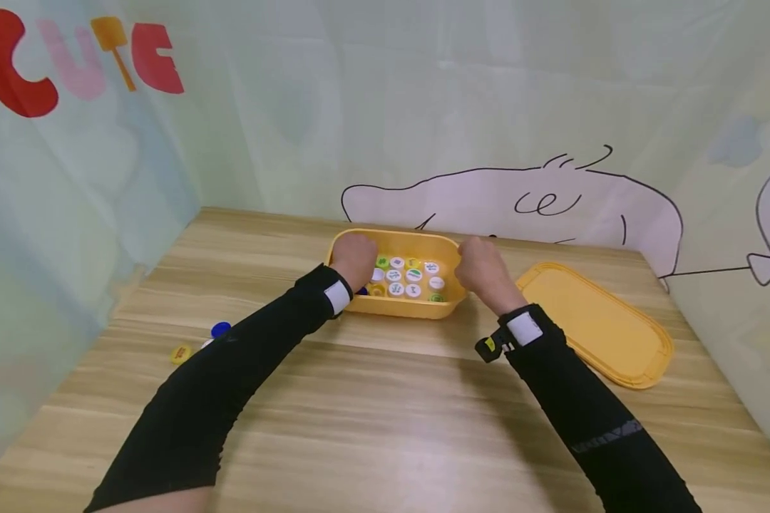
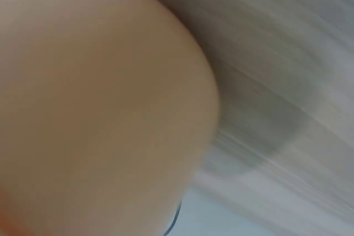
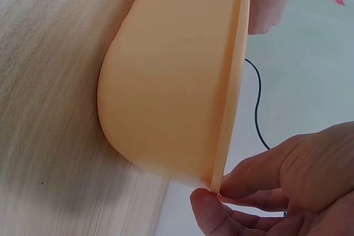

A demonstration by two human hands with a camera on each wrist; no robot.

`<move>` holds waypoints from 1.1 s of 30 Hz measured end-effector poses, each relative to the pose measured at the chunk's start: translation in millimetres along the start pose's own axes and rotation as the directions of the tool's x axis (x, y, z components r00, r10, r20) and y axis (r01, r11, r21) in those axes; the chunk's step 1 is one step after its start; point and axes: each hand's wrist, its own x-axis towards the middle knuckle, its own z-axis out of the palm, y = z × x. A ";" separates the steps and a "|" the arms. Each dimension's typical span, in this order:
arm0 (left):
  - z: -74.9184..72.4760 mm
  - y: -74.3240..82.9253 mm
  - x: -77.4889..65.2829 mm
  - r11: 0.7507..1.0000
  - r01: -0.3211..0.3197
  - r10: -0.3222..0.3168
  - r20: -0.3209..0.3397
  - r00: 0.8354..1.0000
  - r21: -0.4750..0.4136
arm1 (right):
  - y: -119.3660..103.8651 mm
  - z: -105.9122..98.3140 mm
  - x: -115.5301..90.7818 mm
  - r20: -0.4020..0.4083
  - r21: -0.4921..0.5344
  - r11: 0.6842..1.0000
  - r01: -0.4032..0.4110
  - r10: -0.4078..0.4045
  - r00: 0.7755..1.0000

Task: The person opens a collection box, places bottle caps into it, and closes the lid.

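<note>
A yellow plastic box (image 1: 394, 306) sits toward the back of the wooden table. Inside it lie several bottle caps (image 1: 413, 275), mostly white with printed tops, others green, yellow and dark blue. My left hand (image 1: 354, 258) grips the box's left end, its fingertips hidden from the head view. At the opposite end, my right hand (image 1: 485, 274) holds the box; in the right wrist view its thumb and fingers pinch a corner of the rim (image 3: 221, 164). A blurred, rounded tan surface covers much of the left wrist view.
A yellow lid (image 1: 590, 320) lies flat to the right of the box. On the left side of the table are a blue cap (image 1: 221, 329), a yellow cap (image 1: 181, 354) and a white one partly behind the left sleeve. A printed cloth (image 1: 282, 128) hangs behind the table.
</note>
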 end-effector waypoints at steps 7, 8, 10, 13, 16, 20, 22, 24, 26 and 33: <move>4.5 -0.5 0.8 0.999 0.042 -0.042 0.027 0.999 -0.010 | -4.2 5.5 0.4 0.003 0.001 1.000 0.004 -0.004 1.000; 3.0 -1.8 0.3 0.998 0.048 -0.047 0.027 0.999 -0.027 | -5.0 4.8 0.6 0.004 0.008 1.000 0.004 -0.004 1.000; -0.6 -4.2 -1.0 0.996 0.054 -0.052 0.023 0.998 -0.068 | -5.7 3.7 1.6 0.002 0.015 1.000 0.003 -0.003 1.000; -5.8 -7.8 -4.3 0.990 0.051 -0.050 0.013 0.999 -0.133 | -6.4 2.9 2.5 0.005 0.019 1.000 -0.002 0.002 1.000; -9.4 -11.1 -6.9 0.983 0.043 -0.042 0.009 0.999 -0.180 | -6.6 3.1 2.4 0.008 0.021 1.000 -0.006 0.006 1.000; -16.8 -17.6 -10.5 0.971 0.014 -0.012 0.013 1.000 -0.238 | -3.8 1.3 1.0 0.020 0.030 0.999 -0.017 0.016 1.000; -23.9 -25.5 -15.8 0.965 -0.003 0.001 -0.006 1.000 -0.264 | -3.2 0.2 0.7 0.025 0.036 0.999 -0.017 0.016 1.000; -32.0 -37.8 -25.3 0.950 -0.020 0.011 -0.032 0.999 -0.310 | -4.4 -0.4 1.2 0.030 0.039 0.999 -0.010 0.009 1.000; -40.5 -52.3 -38.3 0.933 -0.033 0.018 -0.044 0.999 -0.358 | -4.8 -0.8 1.4 0.034 0.040 0.999 -0.003 0.002 0.999; -53.1 -109.9 -98.3 0.865 -0.018 0.016 -0.008 1.000 -0.502 | -4.7 1.0 0.6 0.057 0.032 0.999 0.004 -0.006 0.998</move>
